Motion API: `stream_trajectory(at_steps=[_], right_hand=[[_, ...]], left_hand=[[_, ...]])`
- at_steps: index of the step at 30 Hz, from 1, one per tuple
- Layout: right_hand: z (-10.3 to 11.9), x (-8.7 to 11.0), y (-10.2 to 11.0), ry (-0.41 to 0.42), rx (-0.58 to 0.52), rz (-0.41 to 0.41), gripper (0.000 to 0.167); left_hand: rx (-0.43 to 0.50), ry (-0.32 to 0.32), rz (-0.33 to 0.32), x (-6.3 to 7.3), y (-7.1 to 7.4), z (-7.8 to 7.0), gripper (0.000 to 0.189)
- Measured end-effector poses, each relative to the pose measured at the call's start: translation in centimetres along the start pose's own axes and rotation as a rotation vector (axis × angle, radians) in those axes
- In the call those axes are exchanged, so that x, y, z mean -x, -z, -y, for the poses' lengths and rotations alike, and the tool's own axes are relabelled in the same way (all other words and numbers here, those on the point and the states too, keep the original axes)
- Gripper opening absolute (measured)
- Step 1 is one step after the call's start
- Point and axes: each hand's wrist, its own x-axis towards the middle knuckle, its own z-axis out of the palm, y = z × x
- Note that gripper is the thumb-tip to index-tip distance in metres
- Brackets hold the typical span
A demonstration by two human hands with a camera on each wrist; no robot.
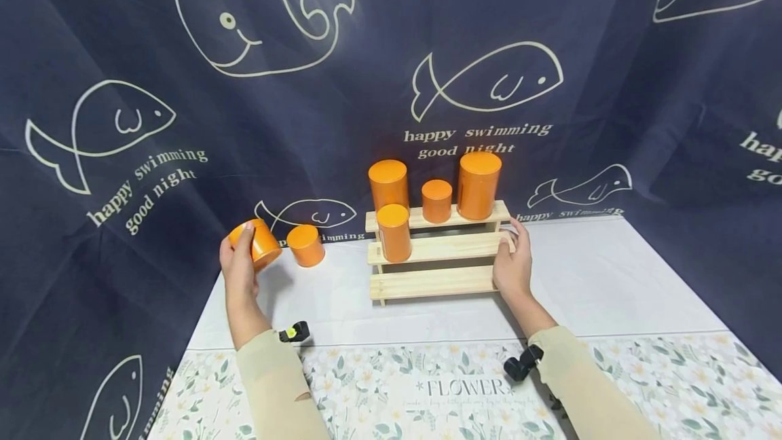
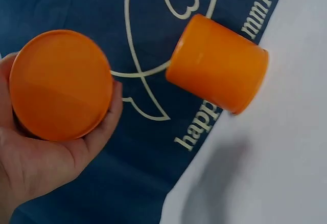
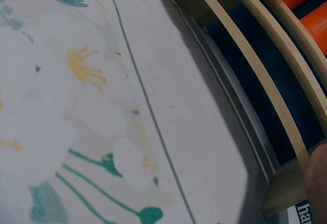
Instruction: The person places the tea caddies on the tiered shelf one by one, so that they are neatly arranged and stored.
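In the head view my left hand [image 1: 238, 263] holds an orange canister [image 1: 265, 247] raised at the left, tilted, with a shadow below. The left wrist view shows its round end [image 2: 61, 86] toward the camera, fingers wrapped round its side. Just right of it stands a small orange canister [image 1: 306, 247] on the white table. My right hand [image 1: 515, 263] grips the right end of a three-tier wooden rack [image 1: 452, 248]; only a bit of that hand [image 3: 317, 183] shows in the right wrist view.
On the rack's top tier stand a tall canister [image 1: 388, 182], a short canister [image 1: 436, 201] and a larger canister [image 1: 479, 185]. Another canister [image 1: 394, 235] is on the middle tier's left. A dark blue curtain [image 1: 366, 114] hangs behind; a flowered cloth [image 1: 440, 406] covers the front.
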Motion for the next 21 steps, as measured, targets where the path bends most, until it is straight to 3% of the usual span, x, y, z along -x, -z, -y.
stream_trajectory(at_steps=[8,13,21], right_hand=[[-0.1,0.0,0.0,0.007,0.000,-0.006,0.054],[0.0,0.0,-0.1,0.003,-0.006,-0.005,0.054],[0.0,-0.1,0.0,-0.003,0.004,-0.007,0.054]], left_hand=[[-0.200,-0.086,0.066,1.7,-0.1,-2.1,0.040],[-0.250,-0.109,0.093,2.4,0.0,-3.1,0.031],[-0.291,-0.161,0.172,3.5,-0.2,-4.2,0.051]])
